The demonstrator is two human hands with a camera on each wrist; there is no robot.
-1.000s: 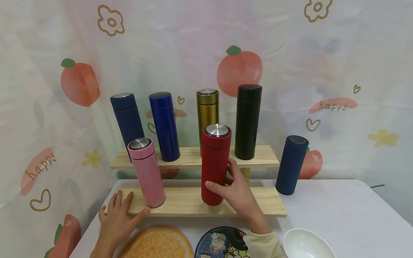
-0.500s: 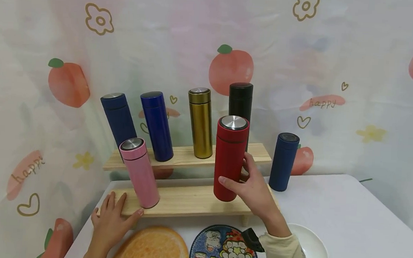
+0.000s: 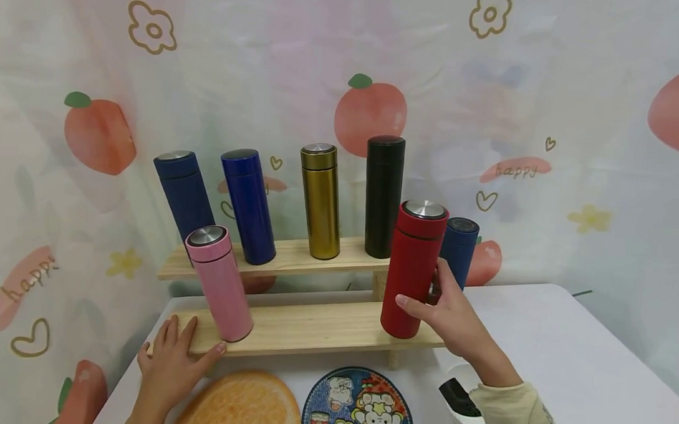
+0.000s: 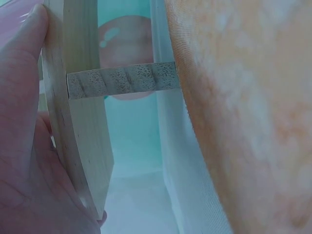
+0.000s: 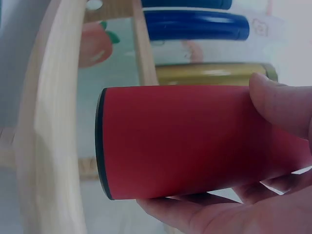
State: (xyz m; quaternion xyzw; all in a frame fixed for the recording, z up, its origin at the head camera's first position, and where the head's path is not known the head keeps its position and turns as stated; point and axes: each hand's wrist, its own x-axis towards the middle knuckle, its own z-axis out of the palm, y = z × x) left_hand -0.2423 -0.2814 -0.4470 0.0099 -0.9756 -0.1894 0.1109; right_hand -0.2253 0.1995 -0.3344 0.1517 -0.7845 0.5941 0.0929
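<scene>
My right hand (image 3: pixel 454 316) grips a red thermos flask (image 3: pixel 413 271) by its side, thumb in front and fingers behind. The flask stands upright over the right end of the lower wooden shelf (image 3: pixel 324 330); in the right wrist view a gap shows between its base and the board. My left hand (image 3: pixel 171 368) rests on the left end of that shelf, fingers spread on top and thumb (image 4: pixel 34 29) at the front edge. Beside it a pink thermos flask (image 3: pixel 221 289) stands on the same board, leaning slightly left in view.
On the upper shelf (image 3: pixel 287 251) stand a navy flask (image 3: pixel 185 194), a blue flask (image 3: pixel 250 209), a gold flask (image 3: pixel 320 205) and a black flask (image 3: pixel 383 201). Another navy flask (image 3: pixel 458 247) is behind the red one. In front lie two round mats (image 3: pixel 243 402) and a white bowl (image 3: pixel 468 379).
My right hand has lifted the red flask and carried it right along the lower shelf, then lowered it near the right end. My left hand stays on the shelf. The view has shifted slightly right.
</scene>
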